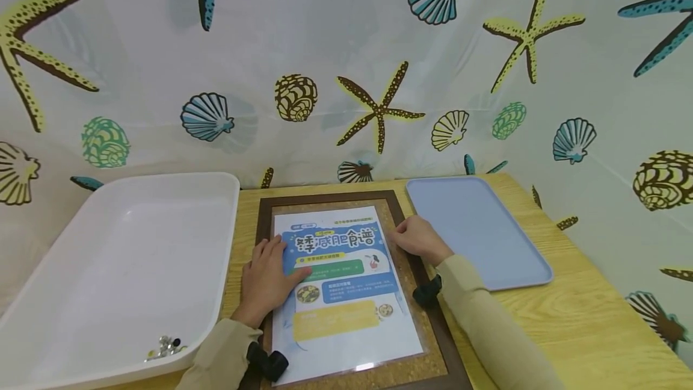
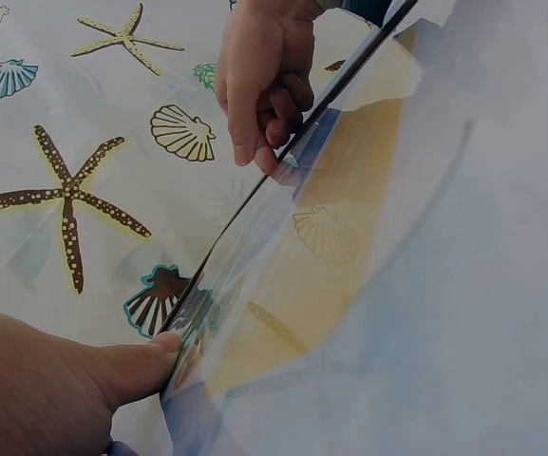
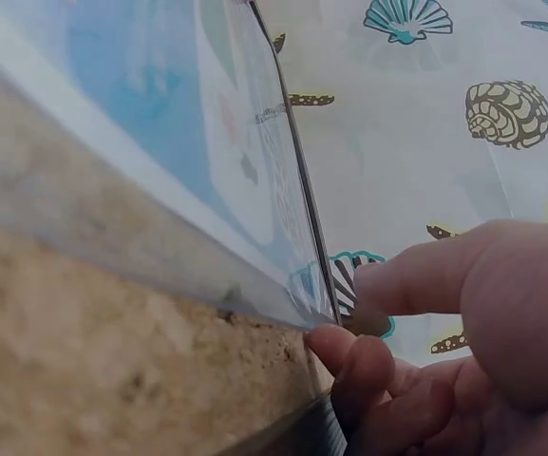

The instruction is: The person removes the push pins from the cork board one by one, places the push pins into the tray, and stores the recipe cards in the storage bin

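Observation:
A laminated poster (image 1: 346, 284) with blue, green and yellow printed blocks lies on a cork board (image 1: 428, 354) with a dark brown frame. My left hand (image 1: 269, 278) rests over the board's left side and the poster's upper left edge, its thumb on the sheet. My right hand (image 1: 419, 238) is at the poster's upper right edge. In the right wrist view, a fingertip (image 3: 326, 344) touches the poster's clear border, with the thumb held apart and the other fingers loosely curled. Nothing shows between that thumb and the fingers.
A large white tub (image 1: 135, 245) stands at the left, with several small push pins (image 1: 165, 348) in its near corner. To the right lies a light blue tray (image 1: 476, 227) on the wooden table (image 1: 574, 306). Behind hangs a shell-and-starfish curtain (image 1: 303, 41).

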`<state>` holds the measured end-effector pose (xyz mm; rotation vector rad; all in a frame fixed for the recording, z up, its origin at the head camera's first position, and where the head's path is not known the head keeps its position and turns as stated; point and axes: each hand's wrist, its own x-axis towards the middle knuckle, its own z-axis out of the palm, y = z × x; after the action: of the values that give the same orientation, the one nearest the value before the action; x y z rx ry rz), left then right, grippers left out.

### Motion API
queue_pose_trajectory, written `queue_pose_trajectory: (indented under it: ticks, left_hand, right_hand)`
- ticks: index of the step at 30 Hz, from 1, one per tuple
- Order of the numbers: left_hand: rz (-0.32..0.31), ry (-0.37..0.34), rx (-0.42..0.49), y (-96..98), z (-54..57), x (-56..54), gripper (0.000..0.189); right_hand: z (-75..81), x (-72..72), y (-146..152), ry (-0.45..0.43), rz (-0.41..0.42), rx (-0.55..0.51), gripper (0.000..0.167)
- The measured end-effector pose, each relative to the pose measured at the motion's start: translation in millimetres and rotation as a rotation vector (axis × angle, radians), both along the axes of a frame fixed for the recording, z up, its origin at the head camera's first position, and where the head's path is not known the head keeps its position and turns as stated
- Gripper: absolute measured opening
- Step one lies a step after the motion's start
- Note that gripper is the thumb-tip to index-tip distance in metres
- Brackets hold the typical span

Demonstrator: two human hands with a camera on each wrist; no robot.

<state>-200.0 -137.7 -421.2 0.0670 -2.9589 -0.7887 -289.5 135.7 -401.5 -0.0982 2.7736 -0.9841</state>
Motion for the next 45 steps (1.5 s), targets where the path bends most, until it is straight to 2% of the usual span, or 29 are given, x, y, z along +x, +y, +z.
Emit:
queue_pose_trajectory:
  ticks: [3,14,19,24,31,34,38,45]
  left_hand:
    - [-0.003,0.005,0.004,-0.3,-0.6,0.0,0.076]
    - [0.004,0.0,0.008,-0.9,-4.4,3.1,0.076]
    - [0.001,0.003,0.002,-1.6,-4.7,3.2,0.076]
    - [-0.003,0.007,0.001,0.2,-4.8,1.9,0.076]
    - [-0.002,0.004,-0.004,2.7,-3.7,-0.2,0.076]
    - [-0.001,0.006,-0.011,1.4,-2.7,-0.5,0.076]
    - [-0.006,0.003,-0.005,0.2,-1.7,-1.1,0.076]
    - [-0.003,-0.002,0.004,-0.7,-1.5,-2.4,0.076]
  right_hand:
    - [0.3,0.3,-1,-0.013,-0.012,-0.004,0.039]
    - [-2.7,0.2,3,-0.023,0.003,-0.139,0.034]
    - [-2.6,-1.1,5,-0.058,0.019,-0.188,0.033]
    - [-2.5,-0.6,14,-0.13,0.129,-0.28,0.033]
    - [-0.8,5.8,22,-0.235,0.375,-0.413,0.026]
    - [0.6,8.9,23,-0.265,0.457,-0.449,0.031]
    - [1.7,12.3,22,-0.252,0.524,-0.466,0.036]
    - [1.8,18.5,25,-0.249,0.574,-0.453,0.046]
